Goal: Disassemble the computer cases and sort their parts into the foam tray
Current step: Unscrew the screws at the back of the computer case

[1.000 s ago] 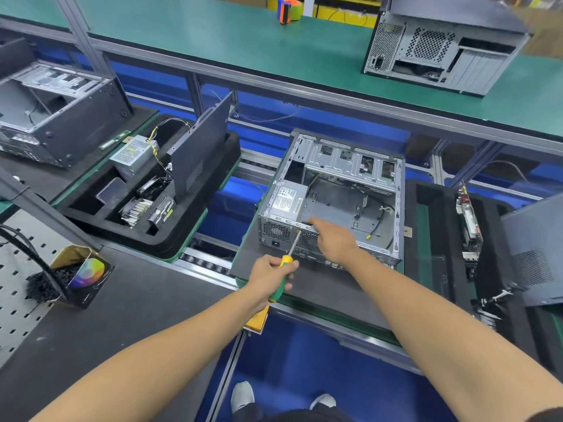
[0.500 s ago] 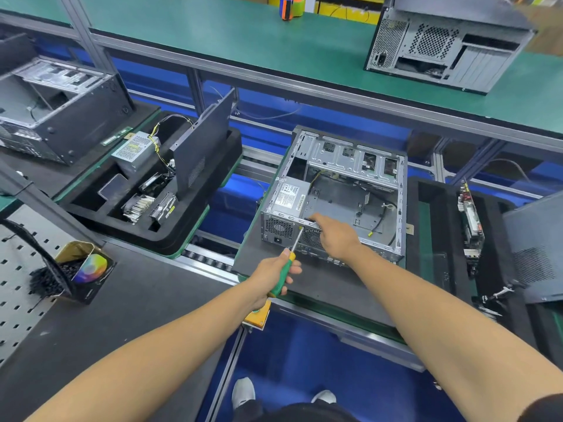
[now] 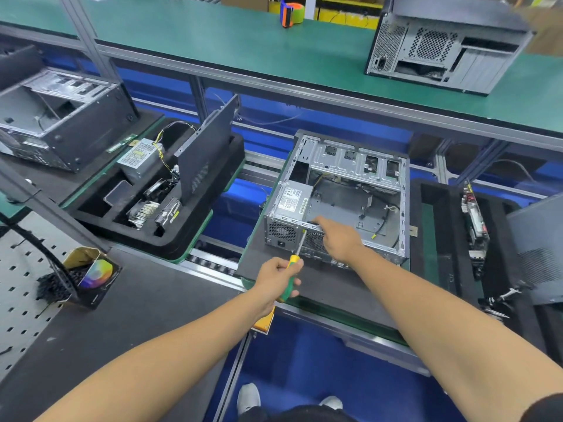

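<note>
While the left grip (image 3: 278,277) is clamping a green-yellow screwdriver (image 3: 293,264), the right grip (image 3: 338,240), index finger extended, is touching the open computer case (image 3: 344,184) at frame centre.

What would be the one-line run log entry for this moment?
left hand: grips screwdriver | tip at rear of open case | right hand: on case's rear edge | power supply: in case

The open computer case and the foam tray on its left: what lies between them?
In the head view, between the open computer case and the foam tray lies only a gap with conveyor rails and blue floor below.

Three computer cases (image 3: 341,199), perhaps two trays (image 3: 158,236)
</note>
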Demonstrator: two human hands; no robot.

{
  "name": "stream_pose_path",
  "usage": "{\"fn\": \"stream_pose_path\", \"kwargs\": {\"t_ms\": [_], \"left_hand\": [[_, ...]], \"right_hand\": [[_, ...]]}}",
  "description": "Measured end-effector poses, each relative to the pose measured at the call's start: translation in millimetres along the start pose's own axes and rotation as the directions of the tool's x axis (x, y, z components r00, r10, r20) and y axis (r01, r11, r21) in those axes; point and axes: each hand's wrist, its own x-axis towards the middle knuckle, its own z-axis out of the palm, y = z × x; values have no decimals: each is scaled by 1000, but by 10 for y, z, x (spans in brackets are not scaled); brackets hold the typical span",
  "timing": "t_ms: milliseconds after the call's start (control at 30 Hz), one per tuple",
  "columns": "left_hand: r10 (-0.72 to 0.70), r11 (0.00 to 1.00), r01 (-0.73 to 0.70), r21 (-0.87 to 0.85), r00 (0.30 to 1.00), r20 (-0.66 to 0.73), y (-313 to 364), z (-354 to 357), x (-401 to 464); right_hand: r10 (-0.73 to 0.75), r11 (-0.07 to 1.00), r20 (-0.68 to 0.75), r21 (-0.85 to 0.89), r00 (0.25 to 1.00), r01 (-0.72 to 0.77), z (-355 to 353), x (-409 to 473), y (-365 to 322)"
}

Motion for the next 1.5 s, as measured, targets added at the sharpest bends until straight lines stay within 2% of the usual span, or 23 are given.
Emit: {"fn": "stream_pose_path", "kwargs": {"t_ms": [300, 500, 633, 900, 1100, 1233, 1367, 1500], "left_hand": [[-96, 995, 95, 14, 990, 103, 47, 40, -53], [-13, 998, 13, 64, 1000, 1, 45, 97, -70], [3, 1000, -5, -24, 998, -65, 7, 73, -42], [-63, 998, 63, -6, 998, 21, 6, 83, -101], [-141, 985, 150, -80, 984, 110, 45, 108, -118], [-73, 997, 73, -27, 997, 27, 48, 155, -136], [-26, 998, 18, -68, 993, -117, 17, 111, -106], [-20, 998, 15, -66, 997, -74, 3, 64, -90]], "right_hand": [[-2, 1000, -5, -5, 1000, 2, 2, -5, 2], [-5, 1000, -7, -8, 1000, 4, 13, 4, 1], [-4, 1000, -15, -8, 1000, 4, 9, 0, 7], [-5, 1000, -32, 17, 999, 5, 10, -5, 5], [-10, 1000, -42, 9, 999, 10, 19, 0, 6], [-10, 1000, -36, 8, 999, 10, 20, 2, 5], [-10, 1000, -43, 10, 999, 11, 28, 4, 11], [-8, 1000, -48, 16, 999, 9, 27, 7, 10]]}}
